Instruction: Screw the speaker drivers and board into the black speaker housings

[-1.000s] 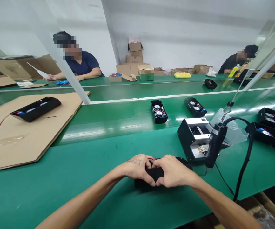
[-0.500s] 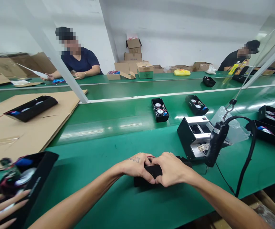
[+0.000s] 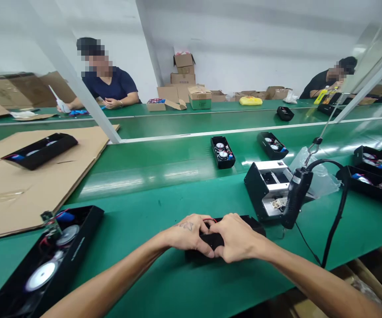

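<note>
Electronics assembly line, factory floor.
Green conveyor belt (image 3: 164, 170) carries open speaker housings (image 3: 222, 153); a powered screwdriver (image 3: 295, 198) hangs over the station; seated workers (image 3: 113, 86) and stacked cartons (image 3: 182, 73) line the far side.

Head camera looks forward-down — close over left hand (image 3: 188, 233) and right hand (image 3: 237, 238).

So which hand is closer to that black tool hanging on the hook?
Right. The right hand grips the black case just left of the hanging tool; the left hand grips the same case farther left.
</note>
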`<state>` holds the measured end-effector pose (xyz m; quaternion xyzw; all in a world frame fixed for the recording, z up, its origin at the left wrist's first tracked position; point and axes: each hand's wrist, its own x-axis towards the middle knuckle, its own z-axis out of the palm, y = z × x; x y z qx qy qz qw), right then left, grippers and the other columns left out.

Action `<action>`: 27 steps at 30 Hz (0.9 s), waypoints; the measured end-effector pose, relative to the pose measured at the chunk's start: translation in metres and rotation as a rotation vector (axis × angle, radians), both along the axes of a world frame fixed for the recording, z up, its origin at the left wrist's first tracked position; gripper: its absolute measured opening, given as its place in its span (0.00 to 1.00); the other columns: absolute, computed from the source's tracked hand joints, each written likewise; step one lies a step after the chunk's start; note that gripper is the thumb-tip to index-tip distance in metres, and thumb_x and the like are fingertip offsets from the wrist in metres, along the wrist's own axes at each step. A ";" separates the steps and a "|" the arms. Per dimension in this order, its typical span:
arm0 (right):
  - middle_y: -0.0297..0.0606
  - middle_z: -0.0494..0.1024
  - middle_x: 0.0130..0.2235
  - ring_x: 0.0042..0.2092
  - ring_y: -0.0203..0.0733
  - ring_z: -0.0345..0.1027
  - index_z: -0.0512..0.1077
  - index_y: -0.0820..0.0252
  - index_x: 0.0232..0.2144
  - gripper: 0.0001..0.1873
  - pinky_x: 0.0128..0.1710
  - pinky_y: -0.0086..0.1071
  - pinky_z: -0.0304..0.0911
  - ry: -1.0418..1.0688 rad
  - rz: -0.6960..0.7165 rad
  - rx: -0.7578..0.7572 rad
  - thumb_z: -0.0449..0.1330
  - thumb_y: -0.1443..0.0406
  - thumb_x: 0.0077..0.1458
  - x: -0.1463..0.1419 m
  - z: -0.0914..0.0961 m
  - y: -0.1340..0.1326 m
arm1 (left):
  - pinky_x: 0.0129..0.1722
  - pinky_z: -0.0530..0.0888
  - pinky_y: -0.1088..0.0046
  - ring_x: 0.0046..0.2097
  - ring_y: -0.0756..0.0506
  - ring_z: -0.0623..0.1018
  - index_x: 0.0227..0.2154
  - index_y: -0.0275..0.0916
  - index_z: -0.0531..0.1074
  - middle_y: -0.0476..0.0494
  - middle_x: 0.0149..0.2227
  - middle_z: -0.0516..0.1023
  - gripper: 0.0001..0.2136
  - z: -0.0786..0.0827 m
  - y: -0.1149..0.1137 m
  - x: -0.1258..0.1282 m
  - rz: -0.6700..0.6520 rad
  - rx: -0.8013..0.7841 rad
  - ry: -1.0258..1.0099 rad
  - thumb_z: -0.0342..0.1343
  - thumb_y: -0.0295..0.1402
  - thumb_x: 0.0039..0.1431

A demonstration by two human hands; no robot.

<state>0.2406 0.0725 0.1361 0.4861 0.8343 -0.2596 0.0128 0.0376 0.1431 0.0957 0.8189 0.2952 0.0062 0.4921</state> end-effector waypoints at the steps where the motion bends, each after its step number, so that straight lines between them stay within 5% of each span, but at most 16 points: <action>1: 0.36 0.86 0.33 0.34 0.50 0.80 0.82 0.56 0.41 0.13 0.31 0.37 0.55 -0.001 -0.001 -0.005 0.73 0.63 0.52 0.001 0.003 -0.003 | 0.41 0.72 0.67 0.52 0.37 0.82 0.15 0.43 0.68 0.49 0.38 0.82 0.30 0.001 -0.002 0.000 0.008 -0.005 0.005 0.75 0.61 0.45; 4: 0.38 0.88 0.38 0.39 0.52 0.81 0.83 0.55 0.48 0.17 0.41 0.40 0.66 0.193 -0.043 0.098 0.73 0.63 0.56 0.019 0.006 -0.019 | 0.46 0.72 0.65 0.53 0.37 0.81 0.17 0.43 0.72 0.49 0.48 0.83 0.29 0.006 -0.008 -0.001 0.022 -0.004 0.022 0.73 0.64 0.44; 6: 0.40 0.88 0.47 0.47 0.52 0.82 0.81 0.53 0.54 0.18 0.50 0.43 0.71 0.465 -0.194 0.321 0.70 0.64 0.61 0.042 0.003 -0.033 | 0.50 0.72 0.65 0.57 0.35 0.80 0.19 0.43 0.74 0.49 0.53 0.83 0.29 0.010 -0.011 -0.002 0.023 0.002 0.035 0.72 0.65 0.45; 10: 0.43 0.83 0.56 0.57 0.52 0.77 0.78 0.51 0.58 0.16 0.55 0.45 0.72 0.850 -0.799 0.966 0.67 0.61 0.70 0.106 -0.020 -0.050 | 0.59 0.72 0.65 0.69 0.29 0.73 0.20 0.44 0.74 0.50 0.58 0.83 0.28 0.015 -0.009 -0.003 0.031 -0.025 0.081 0.73 0.65 0.44; 12: 0.48 0.79 0.62 0.61 0.56 0.75 0.74 0.53 0.65 0.26 0.58 0.49 0.71 0.836 -1.042 1.114 0.69 0.56 0.69 0.136 -0.036 -0.049 | 0.60 0.71 0.66 0.71 0.29 0.71 0.21 0.44 0.75 0.51 0.58 0.83 0.27 0.017 -0.005 -0.002 0.034 -0.052 0.098 0.73 0.64 0.43; 14: 0.53 0.76 0.66 0.64 0.61 0.73 0.68 0.56 0.71 0.35 0.61 0.56 0.70 0.759 -1.161 0.994 0.67 0.50 0.69 0.157 -0.051 -0.043 | 0.62 0.71 0.67 0.71 0.30 0.71 0.21 0.44 0.76 0.51 0.56 0.84 0.26 0.019 -0.002 -0.001 0.024 -0.075 0.089 0.74 0.62 0.44; 17: 0.51 0.84 0.57 0.57 0.61 0.79 0.75 0.58 0.64 0.34 0.59 0.57 0.73 0.835 -1.187 0.682 0.68 0.44 0.65 0.172 -0.064 -0.037 | 0.61 0.71 0.66 0.67 0.33 0.75 0.20 0.44 0.76 0.50 0.54 0.84 0.23 0.021 0.002 0.000 0.003 -0.120 0.049 0.76 0.57 0.46; 22: 0.38 0.85 0.39 0.38 0.48 0.80 0.78 0.58 0.49 0.26 0.43 0.43 0.76 0.985 -1.165 0.738 0.77 0.52 0.54 0.164 -0.071 -0.041 | 0.56 0.72 0.64 0.64 0.34 0.76 0.21 0.44 0.79 0.48 0.54 0.83 0.20 0.023 0.005 0.003 0.011 -0.161 0.030 0.76 0.53 0.46; 27: 0.26 0.74 0.25 0.25 0.40 0.68 0.76 0.58 0.48 0.23 0.30 0.37 0.67 1.103 -1.086 0.474 0.75 0.52 0.58 0.151 -0.077 -0.044 | 0.52 0.73 0.67 0.58 0.36 0.79 0.20 0.43 0.77 0.49 0.51 0.83 0.23 0.025 0.011 0.005 -0.011 -0.156 0.039 0.75 0.56 0.45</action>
